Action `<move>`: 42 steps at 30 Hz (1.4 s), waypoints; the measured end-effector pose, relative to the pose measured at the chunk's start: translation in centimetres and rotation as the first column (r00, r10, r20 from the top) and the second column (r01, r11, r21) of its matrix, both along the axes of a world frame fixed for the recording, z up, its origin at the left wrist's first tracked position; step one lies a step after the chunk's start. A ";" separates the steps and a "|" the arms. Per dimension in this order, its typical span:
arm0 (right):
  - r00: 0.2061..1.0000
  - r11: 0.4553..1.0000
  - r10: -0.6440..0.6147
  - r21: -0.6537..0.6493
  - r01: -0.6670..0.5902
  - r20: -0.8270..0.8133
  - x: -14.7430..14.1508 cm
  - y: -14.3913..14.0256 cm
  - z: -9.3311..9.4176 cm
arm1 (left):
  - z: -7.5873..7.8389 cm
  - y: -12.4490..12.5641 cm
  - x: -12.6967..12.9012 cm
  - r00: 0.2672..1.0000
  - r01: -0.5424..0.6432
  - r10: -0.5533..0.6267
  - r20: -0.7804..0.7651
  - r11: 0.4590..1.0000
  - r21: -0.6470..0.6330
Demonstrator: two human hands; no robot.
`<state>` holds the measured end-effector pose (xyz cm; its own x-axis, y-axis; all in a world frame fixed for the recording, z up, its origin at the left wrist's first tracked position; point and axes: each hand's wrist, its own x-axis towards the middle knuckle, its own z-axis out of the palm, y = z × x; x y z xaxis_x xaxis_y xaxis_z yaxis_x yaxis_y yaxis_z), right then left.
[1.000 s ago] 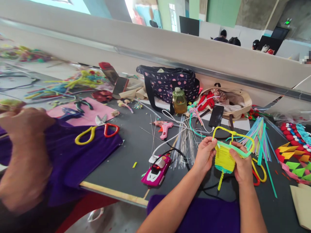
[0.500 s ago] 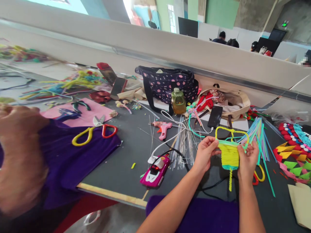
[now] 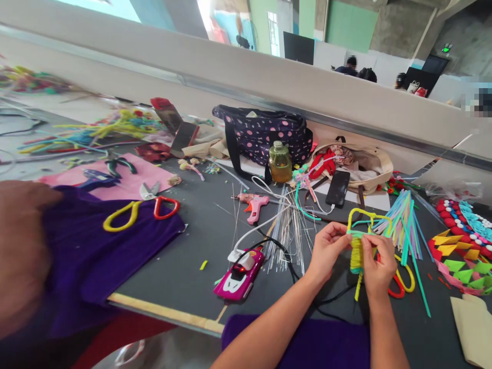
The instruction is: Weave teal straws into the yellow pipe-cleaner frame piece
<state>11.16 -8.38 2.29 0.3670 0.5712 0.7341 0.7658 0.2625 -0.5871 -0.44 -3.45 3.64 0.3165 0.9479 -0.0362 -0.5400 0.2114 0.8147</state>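
Both hands hold a small yellow and green pipe-cleaner craft piece [image 3: 356, 254], with a yellow loop standing up at its top and a twisted yellow stem hanging below. My left hand [image 3: 329, 250] pinches its green top edge at the left corner. With thumb and fingers, my right hand [image 3: 378, 264] grips the right side and covers part of it. Red and yellow-handled scissors [image 3: 409, 279] lie just behind my right hand. Beyond it spreads a bundle of pastel pipe cleaners [image 3: 402, 225].
A pink glue gun [image 3: 254, 202], a magenta car-shaped power strip [image 3: 239, 277] and thin wires [image 3: 288, 236] lie to the left. Farther back are a phone [image 3: 338, 187], a bottle [image 3: 280, 163] and a patterned bag [image 3: 265, 133]. Another person's blurred arm [image 3: 21, 256] is at far left.
My right hand has moved left across the craft piece, which has turned so its yellow face looks narrower. The view has shifted slightly, and the other person's arm has moved.
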 end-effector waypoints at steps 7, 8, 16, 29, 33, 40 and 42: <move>0.958 0.998 -0.023 0.049 0.039 -0.285 0.2 -0.9 1.1 | 0.0 0.6 -0.2 0.995 -0.087 0.086 -0.041 0.996 -0.023; 0.904 0.981 -0.095 0.117 0.157 -0.418 0.8 -1.0 1.2 | 0.0 0.8 -0.3 0.995 -0.091 0.089 -0.043 0.995 -0.034; 0.446 0.999 0.028 0.042 0.021 -0.895 6.3 -0.3 -0.7 | 0.1 1.5 -1.1 1.000 0.001 0.003 0.027 0.988 -0.155; 0.434 0.726 0.190 -0.172 -0.666 -0.880 0.4 -1.0 0.2 | -0.2 0.7 -0.7 0.980 0.192 -0.194 -0.034 0.979 -0.071; 0.641 0.812 0.237 -0.213 -0.543 -0.730 0.4 -2.3 0.5 | -0.2 0.5 -0.6 0.971 0.230 -0.233 -0.059 0.972 -0.053; 0.699 0.862 0.271 -0.157 -0.483 -0.662 0.6 -2.0 -0.1 | -0.4 0.3 -0.5 0.960 0.264 -0.265 -0.092 0.964 -0.027; 0.585 0.840 0.231 -0.144 -0.523 -0.778 0.6 -0.9 -0.5 | -0.3 0.3 -0.6 0.954 0.284 -0.286 -0.084 0.958 -0.036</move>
<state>11.76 -9.33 1.83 0.3714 0.9249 0.0819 -0.0535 0.1093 -0.9926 -1.04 -3.13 3.30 0.5682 0.8171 -0.0972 -0.3811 0.3660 0.8490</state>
